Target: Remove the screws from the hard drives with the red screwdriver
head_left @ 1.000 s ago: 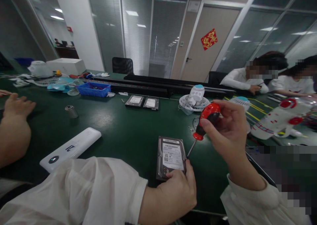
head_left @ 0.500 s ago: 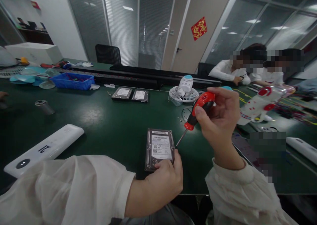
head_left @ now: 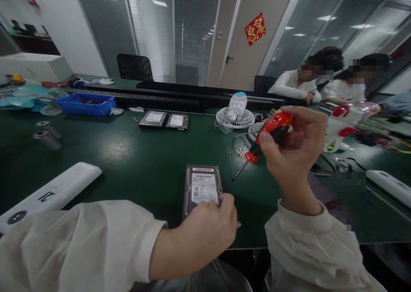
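A hard drive (head_left: pixel 204 185) lies label up on the green table in front of me. My left hand (head_left: pixel 213 221) is closed around its near right edge, covering that corner; the undersides of its fingers are hidden. My right hand (head_left: pixel 297 148) is closed on a red and black screwdriver (head_left: pixel 271 131), thumb and fingers around the handle. The shaft points down and left, its tip apart from the drive, to the right of its upper right side. Several small screws (head_left: pixel 240 150) lie scattered beyond the tip.
Farther back are two more hard drives (head_left: pixel 177 121), a white fan (head_left: pixel 236 110) and a blue tray (head_left: pixel 86 105). A long white device (head_left: pixel 54 193) and metal cylinders (head_left: pixel 47 139) stand left. On the right are a toy gun (head_left: pixel 348 123), wires and two people.
My right hand has drawn the screwdriver up and right, so its tip has left the drive's side. My left fingers have curled in at the drive's edge. The view has shifted slightly.
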`<state>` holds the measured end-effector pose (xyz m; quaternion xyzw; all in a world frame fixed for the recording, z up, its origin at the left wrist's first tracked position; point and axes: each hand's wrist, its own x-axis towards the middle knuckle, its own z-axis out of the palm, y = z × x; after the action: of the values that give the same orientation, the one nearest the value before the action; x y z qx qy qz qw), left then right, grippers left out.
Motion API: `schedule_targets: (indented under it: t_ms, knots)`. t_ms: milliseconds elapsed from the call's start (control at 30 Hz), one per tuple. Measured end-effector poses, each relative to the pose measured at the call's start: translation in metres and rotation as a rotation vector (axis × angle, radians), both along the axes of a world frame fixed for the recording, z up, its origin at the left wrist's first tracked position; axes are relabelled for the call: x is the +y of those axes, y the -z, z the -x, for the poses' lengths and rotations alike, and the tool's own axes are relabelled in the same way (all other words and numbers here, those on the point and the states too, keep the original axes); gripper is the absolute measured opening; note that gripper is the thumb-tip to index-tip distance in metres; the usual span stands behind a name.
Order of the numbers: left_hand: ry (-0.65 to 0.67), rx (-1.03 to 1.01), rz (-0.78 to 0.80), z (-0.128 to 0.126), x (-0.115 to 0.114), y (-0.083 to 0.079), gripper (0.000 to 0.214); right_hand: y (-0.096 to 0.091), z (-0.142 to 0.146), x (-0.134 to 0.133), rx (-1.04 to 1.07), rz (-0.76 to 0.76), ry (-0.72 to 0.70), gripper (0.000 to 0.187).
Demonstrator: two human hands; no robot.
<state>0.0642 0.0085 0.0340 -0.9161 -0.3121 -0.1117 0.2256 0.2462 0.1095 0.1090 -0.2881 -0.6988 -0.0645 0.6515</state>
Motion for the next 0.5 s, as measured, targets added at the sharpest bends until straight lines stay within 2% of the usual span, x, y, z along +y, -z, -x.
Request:
schedule_targets:
  t_ms: [67, 133, 233, 367, 433, 500]
  knots:
    - [-0.029, -0.031, 0.037, 0.001, 0.012, -0.006, 0.023, 0.0, -0.007, -0.001, -0.048, -0.028, 0.054, 0.046]
    - [-0.022, -0.014, 0.145, 0.004, 0.029, -0.015, 0.015, 0.003, -0.014, -0.006, -0.128, -0.07, 0.093, 0.055]
    - [-0.039, -0.068, 0.297, 0.009, 0.054, -0.026, 0.017, 0.013, -0.026, -0.022, -0.327, -0.127, 0.133, 0.064]
    - [0.003, -0.173, 0.535, 0.015, 0.075, -0.031, 0.022, 0.041, -0.041, -0.053, -0.609, -0.09, 0.218, 0.038]
    - [0.038, -0.178, 0.578, 0.017, 0.08, -0.029, 0.021, 0.056, -0.048, -0.068, -0.787, -0.094, 0.277, 0.025]
    - [0.053, -0.169, 0.59, 0.017, 0.083, -0.026, 0.021, 0.068, -0.051, -0.078, -0.933, -0.103, 0.283, 0.02]
